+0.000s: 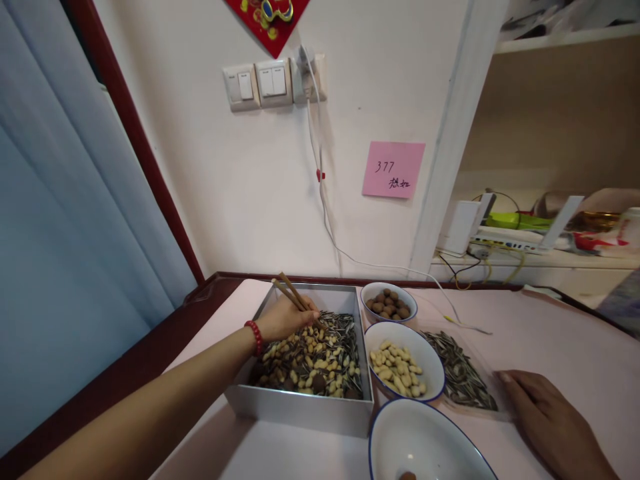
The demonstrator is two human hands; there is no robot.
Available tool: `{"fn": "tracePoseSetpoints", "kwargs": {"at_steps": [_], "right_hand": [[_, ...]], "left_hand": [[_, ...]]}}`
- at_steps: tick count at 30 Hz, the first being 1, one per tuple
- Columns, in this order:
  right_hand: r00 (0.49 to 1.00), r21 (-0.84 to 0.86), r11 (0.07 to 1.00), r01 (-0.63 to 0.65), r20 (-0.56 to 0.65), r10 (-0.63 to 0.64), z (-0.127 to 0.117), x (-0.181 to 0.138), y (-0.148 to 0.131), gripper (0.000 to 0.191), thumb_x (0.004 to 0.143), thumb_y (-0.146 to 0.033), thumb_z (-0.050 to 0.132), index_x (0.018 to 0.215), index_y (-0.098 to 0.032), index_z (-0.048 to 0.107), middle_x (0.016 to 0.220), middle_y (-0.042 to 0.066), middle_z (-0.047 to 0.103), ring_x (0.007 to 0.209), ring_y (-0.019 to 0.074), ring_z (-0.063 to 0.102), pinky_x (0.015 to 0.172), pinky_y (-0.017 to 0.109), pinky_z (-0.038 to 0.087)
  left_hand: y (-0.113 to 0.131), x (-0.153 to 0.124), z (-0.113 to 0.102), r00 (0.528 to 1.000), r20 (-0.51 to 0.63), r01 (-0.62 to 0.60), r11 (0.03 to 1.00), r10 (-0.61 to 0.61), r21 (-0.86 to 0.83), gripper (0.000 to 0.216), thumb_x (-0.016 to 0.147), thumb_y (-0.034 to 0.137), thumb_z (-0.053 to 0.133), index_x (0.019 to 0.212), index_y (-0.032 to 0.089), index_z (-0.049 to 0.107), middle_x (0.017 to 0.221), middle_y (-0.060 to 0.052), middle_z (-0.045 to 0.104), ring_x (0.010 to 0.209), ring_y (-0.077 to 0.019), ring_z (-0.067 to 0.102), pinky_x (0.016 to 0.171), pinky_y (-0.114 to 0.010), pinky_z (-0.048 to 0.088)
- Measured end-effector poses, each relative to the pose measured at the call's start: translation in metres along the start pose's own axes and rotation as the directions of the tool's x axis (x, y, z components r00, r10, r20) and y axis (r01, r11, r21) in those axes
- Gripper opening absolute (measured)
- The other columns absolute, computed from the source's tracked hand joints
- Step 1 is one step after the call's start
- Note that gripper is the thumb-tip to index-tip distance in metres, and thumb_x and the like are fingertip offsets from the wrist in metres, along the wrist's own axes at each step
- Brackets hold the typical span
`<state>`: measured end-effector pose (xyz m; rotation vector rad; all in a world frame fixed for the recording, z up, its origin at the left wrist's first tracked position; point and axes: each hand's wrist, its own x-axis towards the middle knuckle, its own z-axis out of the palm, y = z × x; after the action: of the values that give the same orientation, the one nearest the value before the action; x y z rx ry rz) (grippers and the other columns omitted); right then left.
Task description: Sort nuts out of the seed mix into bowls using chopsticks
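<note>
Chopsticks (293, 294) are gripped by left hand (285, 319) over mixed nuts in box (300, 407); right hand (545, 417) is laid flat, holding nothing, on counter (565, 340).

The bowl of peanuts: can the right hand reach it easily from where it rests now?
Probably yes. The right hand lies flat on the table, and only the low pile of sunflower seeds sits between it and the bowl of peanuts.

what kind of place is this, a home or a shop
Probably a home: a red paper decoration above wall switches, a router on a cluttered shelf, and bowls of peanuts on the table.
</note>
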<state>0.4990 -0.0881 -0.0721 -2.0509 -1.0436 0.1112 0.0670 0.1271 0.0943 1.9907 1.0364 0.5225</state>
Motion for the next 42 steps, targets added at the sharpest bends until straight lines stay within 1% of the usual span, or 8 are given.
{"fn": "tracePoseSetpoints", "kwargs": {"at_steps": [4, 10, 18, 26, 31, 36, 39, 42], "right_hand": [[1.000, 0.004, 1.000, -0.016, -0.001, 0.016, 0.000, -0.001, -0.001, 0.064, 0.072, -0.079, 0.042, 0.082, -0.024, 0.072, 0.105, 0.012, 0.073, 0.110, 0.0359, 0.066, 0.106, 0.053, 0.049], [1.000, 0.004, 1.000, -0.017, 0.009, 0.016, -0.001, -0.001, -0.003, 0.065, 0.074, -0.079, 0.041, 0.085, -0.024, 0.072, 0.107, 0.012, 0.073, 0.111, 0.0348, 0.066, 0.108, 0.052, 0.048], [0.999, -0.019, 0.999, -0.032, 0.019, 0.032, -0.003, 0.000, -0.003, 0.062, 0.072, -0.077, 0.040, 0.084, -0.024, 0.071, 0.106, 0.012, 0.073, 0.111, 0.0359, 0.065, 0.108, 0.054, 0.048], [1.000, -0.034, 0.999, -0.009, 0.014, 0.009, -0.003, -0.001, 0.002, 0.061, 0.075, -0.074, 0.040, 0.085, -0.023, 0.071, 0.110, 0.014, 0.072, 0.113, 0.0364, 0.064, 0.110, 0.054, 0.046], [1.000, -0.036, 0.999, 0.002, 0.010, -0.002, -0.002, 0.000, 0.003, 0.060, 0.075, -0.074, 0.041, 0.085, -0.023, 0.071, 0.109, 0.013, 0.073, 0.112, 0.0363, 0.064, 0.107, 0.054, 0.048], [1.000, -0.029, 1.000, 0.008, 0.001, -0.008, -0.001, -0.001, 0.001, 0.059, 0.078, -0.074, 0.042, 0.085, -0.023, 0.072, 0.107, 0.012, 0.073, 0.109, 0.0346, 0.065, 0.104, 0.051, 0.050], [1.000, -0.026, 0.999, 0.018, -0.014, -0.019, 0.001, -0.002, 0.000, 0.058, 0.079, -0.073, 0.042, 0.085, -0.023, 0.072, 0.107, 0.011, 0.073, 0.110, 0.0339, 0.065, 0.103, 0.048, 0.050], [0.999, -0.027, 0.999, 0.025, -0.022, -0.026, 0.002, -0.003, -0.001, 0.060, 0.079, -0.073, 0.042, 0.086, -0.022, 0.073, 0.108, 0.012, 0.073, 0.111, 0.0339, 0.065, 0.102, 0.048, 0.050]], "left_hand": [[-0.006, 0.000, -0.002, 1.000, -0.029, -0.007, 1.000, 0.007, -0.002, 0.015, 0.086, 0.033, 0.067, 0.084, 0.019, 0.073, 0.074, -0.002, 0.072, 0.073, -0.0181, 0.067, 0.067, -0.026, 0.052], [-0.007, -0.003, 0.001, 0.999, 0.041, 0.005, 0.999, -0.006, 0.038, 0.012, 0.089, 0.029, 0.069, 0.084, 0.019, 0.072, 0.070, 0.000, 0.069, 0.069, -0.0167, 0.067, 0.064, -0.025, 0.051], [-0.006, -0.002, 0.009, 0.995, 0.088, 0.034, 0.993, -0.044, 0.111, 0.016, 0.098, 0.028, 0.073, 0.090, 0.015, 0.069, 0.087, 0.000, 0.070, 0.085, -0.0181, 0.069, 0.084, -0.037, 0.058], [-0.013, 0.008, 0.012, 0.974, 0.046, 0.224, 0.967, -0.220, -0.120, 0.018, 0.103, 0.031, 0.068, 0.103, 0.014, 0.069, 0.096, -0.003, 0.072, 0.081, -0.0161, 0.071, 0.076, -0.034, 0.062], [-0.009, 0.006, 0.004, 0.964, -0.005, 0.251, 0.914, -0.267, -0.318, 0.015, 0.102, 0.028, 0.070, 0.100, 0.013, 0.069, 0.092, -0.002, 0.073, 0.079, -0.0157, 0.072, 0.074, -0.032, 0.063], [0.006, -0.004, -0.010, 0.966, -0.075, 0.180, 0.852, -0.247, -0.491, 0.013, 0.098, 0.016, 0.071, 0.086, 0.012, 0.065, 0.081, -0.005, 0.076, 0.074, -0.0141, 0.075, 0.070, -0.023, 0.062], [0.029, -0.009, -0.015, 0.974, -0.101, 0.115, 0.825, -0.204, -0.553, 0.011, 0.096, 0.014, 0.071, 0.087, 0.012, 0.066, 0.081, -0.007, 0.077, 0.072, -0.0139, 0.076, 0.069, -0.021, 0.062], [0.058, -0.011, -0.009, 0.986, -0.093, 0.062, 0.818, -0.140, -0.572, 0.008, 0.098, 0.013, 0.068, 0.090, 0.011, 0.068, 0.084, -0.008, 0.077, 0.076, -0.0138, 0.077, 0.073, -0.021, 0.063]]}}
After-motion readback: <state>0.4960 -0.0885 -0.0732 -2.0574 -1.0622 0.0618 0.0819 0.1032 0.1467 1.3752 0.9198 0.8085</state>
